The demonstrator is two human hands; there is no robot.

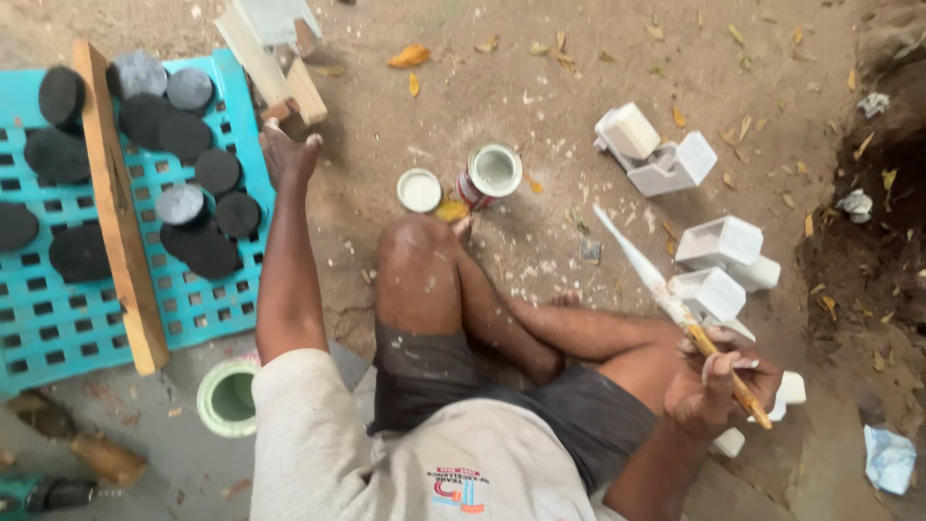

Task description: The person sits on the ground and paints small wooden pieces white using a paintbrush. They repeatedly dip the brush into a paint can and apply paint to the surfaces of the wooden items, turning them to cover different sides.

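I sit on sandy ground with my knees bent. My right hand (719, 381) is closed around the wooden handle of a paintbrush (666, 294) whose long white-coated tip points up and left. My left hand (285, 152) reaches out to the left, fingers spread, beside the edge of a turquoise plastic crate panel (58, 314) and just below a stack of wooden blocks (285, 82). An open paint can (490, 174) with white paint stands ahead of my knee, with its round lid (419, 190) lying next to it.
Several black and grey discs (198, 207) and a long wooden plank (118, 207) lie on the crate panel. White painted box-shaped pieces (719, 253) sit at right. A green-rimmed cup (228, 397) stands by my left side. Dry leaves are scattered about.
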